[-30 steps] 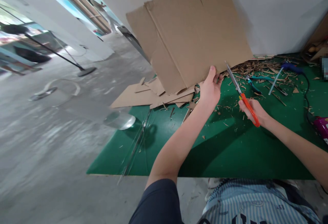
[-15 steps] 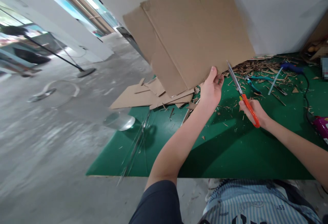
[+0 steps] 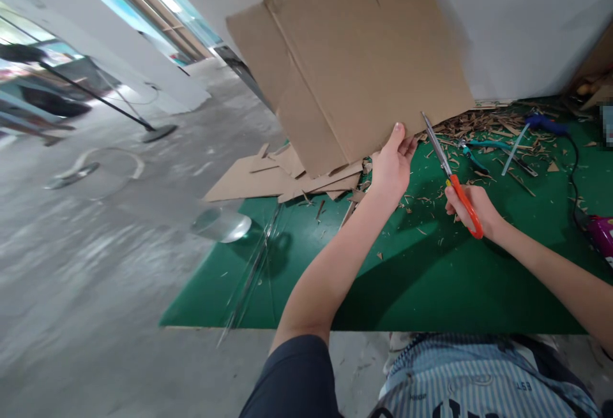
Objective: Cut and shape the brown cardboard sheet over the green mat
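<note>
A large brown cardboard sheet (image 3: 364, 60) is held up at a tilt over the far side of the green table. My left hand (image 3: 393, 159) grips its lower edge, the thumb on the near face and the fingers behind. In my right hand (image 3: 474, 204) are scissors (image 3: 453, 179) with orange handles, pointing up and away. The blade tips meet the sheet's lower right edge, just right of my left hand. Whether the blades are slightly apart I cannot tell. A crease runs down the sheet's left part, and a short slit shows near its top.
Cardboard offcuts (image 3: 258, 179) lie at the table's left far edge. Brown scraps (image 3: 483, 123), teal-handled pliers (image 3: 474, 156) and a blue glue gun (image 3: 546, 126) with its cord lie at the right. A clear round object (image 3: 223, 224) and thin clear rods (image 3: 256, 271) sit near the left edge.
Almost nothing differs. The sheet, both hands and the scissors appear shifted very slightly left together with the whole view.
</note>
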{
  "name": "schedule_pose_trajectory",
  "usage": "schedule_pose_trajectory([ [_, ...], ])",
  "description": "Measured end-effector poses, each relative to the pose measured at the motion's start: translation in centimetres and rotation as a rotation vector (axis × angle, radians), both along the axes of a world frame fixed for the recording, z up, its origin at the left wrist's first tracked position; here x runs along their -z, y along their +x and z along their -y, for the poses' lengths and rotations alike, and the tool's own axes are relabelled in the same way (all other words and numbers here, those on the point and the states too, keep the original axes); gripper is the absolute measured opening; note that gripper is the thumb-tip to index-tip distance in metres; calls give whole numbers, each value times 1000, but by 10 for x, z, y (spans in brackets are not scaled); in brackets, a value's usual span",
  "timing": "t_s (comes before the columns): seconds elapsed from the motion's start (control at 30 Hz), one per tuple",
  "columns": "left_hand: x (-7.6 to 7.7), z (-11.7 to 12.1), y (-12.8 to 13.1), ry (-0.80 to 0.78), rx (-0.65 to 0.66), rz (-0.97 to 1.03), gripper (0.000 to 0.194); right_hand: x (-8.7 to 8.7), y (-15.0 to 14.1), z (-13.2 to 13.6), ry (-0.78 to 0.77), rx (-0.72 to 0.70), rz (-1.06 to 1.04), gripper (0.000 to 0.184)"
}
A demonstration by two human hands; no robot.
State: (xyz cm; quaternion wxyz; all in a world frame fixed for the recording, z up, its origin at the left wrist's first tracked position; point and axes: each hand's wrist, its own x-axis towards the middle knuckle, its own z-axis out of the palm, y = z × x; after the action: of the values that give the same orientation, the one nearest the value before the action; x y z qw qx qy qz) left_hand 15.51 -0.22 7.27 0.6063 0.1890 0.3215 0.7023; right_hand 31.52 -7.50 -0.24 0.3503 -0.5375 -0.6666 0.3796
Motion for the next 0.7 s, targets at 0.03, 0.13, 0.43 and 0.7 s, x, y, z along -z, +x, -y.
schedule_pose_trajectory([
  [0.03, -1, 2, 1, 7, -2, -11, 12, 0, 0, 0, -9, 1, -22, 70],
  [0.13, -1, 8, 5, 15, -3, -28, 12, 0, 0, 0, -36, 1, -88, 71],
  [0.43, 6, 13, 12, 27, 49, -69, 9, 1, 0, 0, 9, 40, -75, 66],
  [0.7, 4, 14, 9, 47, 37, -67, 12, 1, -2, -1, 85, 83, 42, 67],
])
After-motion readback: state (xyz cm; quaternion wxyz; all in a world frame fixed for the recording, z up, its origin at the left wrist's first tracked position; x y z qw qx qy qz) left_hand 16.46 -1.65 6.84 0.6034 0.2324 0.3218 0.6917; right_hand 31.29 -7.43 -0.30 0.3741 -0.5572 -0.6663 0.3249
